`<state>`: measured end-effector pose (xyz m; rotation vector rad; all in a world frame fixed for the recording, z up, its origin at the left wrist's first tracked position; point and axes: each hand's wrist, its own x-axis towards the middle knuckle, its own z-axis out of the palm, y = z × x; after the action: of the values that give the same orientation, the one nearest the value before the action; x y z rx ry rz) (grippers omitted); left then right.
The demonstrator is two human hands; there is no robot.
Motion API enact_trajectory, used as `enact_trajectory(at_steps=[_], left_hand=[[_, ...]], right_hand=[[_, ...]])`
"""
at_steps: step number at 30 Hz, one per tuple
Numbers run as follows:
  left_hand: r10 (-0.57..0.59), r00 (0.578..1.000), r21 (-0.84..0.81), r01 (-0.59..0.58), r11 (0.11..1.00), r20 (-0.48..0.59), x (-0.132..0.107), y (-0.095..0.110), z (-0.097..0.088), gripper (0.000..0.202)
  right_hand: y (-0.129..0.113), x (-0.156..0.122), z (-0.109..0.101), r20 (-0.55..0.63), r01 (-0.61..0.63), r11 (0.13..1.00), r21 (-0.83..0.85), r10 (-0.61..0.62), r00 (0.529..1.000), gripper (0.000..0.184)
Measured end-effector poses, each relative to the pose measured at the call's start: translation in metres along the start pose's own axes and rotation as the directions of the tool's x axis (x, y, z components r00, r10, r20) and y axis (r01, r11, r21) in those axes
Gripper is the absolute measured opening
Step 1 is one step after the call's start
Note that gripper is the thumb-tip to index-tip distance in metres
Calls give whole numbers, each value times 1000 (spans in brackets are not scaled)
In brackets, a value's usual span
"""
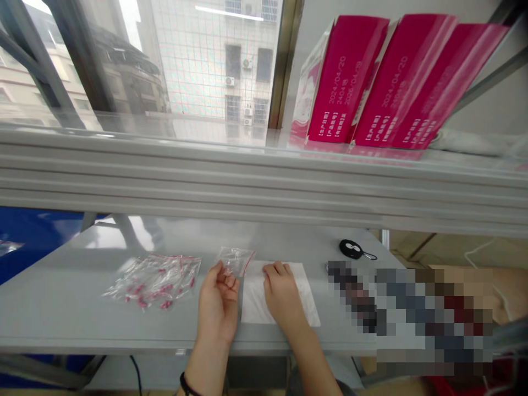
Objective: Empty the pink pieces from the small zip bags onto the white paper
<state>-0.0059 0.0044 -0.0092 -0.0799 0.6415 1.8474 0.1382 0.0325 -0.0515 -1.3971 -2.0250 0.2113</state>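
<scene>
Between the thumb and curled fingers of my left hand is a small transparent zip bag with a red seal strip along its right side. The palm faces up, and the bag rests just above the white desk. My right hand lies over a white sheet, perhaps tissue or paper, with its fingers bent down and together. What these fingertips hold, if anything, is hidden. Left of my hands lies a pile of transparent zip bags, with small pinkish-red pieces inside or among them.
A black round pouch with a metal clip lies at the desk's right rear. Nearby, blurred-out items cover the right edge. A thick shelf edge crosses above the desk, carrying three pink boxes. Behind is a window.
</scene>
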Motion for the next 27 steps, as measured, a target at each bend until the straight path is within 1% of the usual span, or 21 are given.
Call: enact_trajectory(at_steps=[6, 14, 16, 17, 20, 22, 24, 27], left_hand=[[4, 1000, 16, -4, 1000, 6, 0, 1, -2, 18], [2, 1000, 46, -3, 999, 15, 2, -1, -2, 18], [0, 1000, 72, 1, 997, -11, 4, 0, -2, 16], [0, 1000, 87, 3, 996, -26, 5, 0, -2, 15], [9, 999, 114, -3, 994, -50, 7, 3, -2, 15], [19, 998, 123, -13, 992, -54, 9, 5, -2, 16], [32, 998, 136, -24, 990, -55, 11, 8, -2, 17], [55, 997, 169, -46, 985, -51, 18, 11, 1, 17]], right_hand=[[-1, 0, 0, 11, 20, 991, -131, -19, 1000, 26], [-9, 1, -2, 15, 32, 980, -195, -29, 999, 22], [-10, 2, -4, 2, 39, 986, -161, -39, 999, 21], [-9, 3, -6, -9, 45, 992, -116, -47, 999, 22], [-1, 4, -17, -77, 50, 994, 99, -42, 996, 23], [6, 5, -27, -152, 27, 981, 193, 3, 988, 24], [12, 3, -35, -226, 5, 976, 217, 46, 973, 26], [17, -4, -43, -277, 21, 976, 219, 41, 960, 26]])
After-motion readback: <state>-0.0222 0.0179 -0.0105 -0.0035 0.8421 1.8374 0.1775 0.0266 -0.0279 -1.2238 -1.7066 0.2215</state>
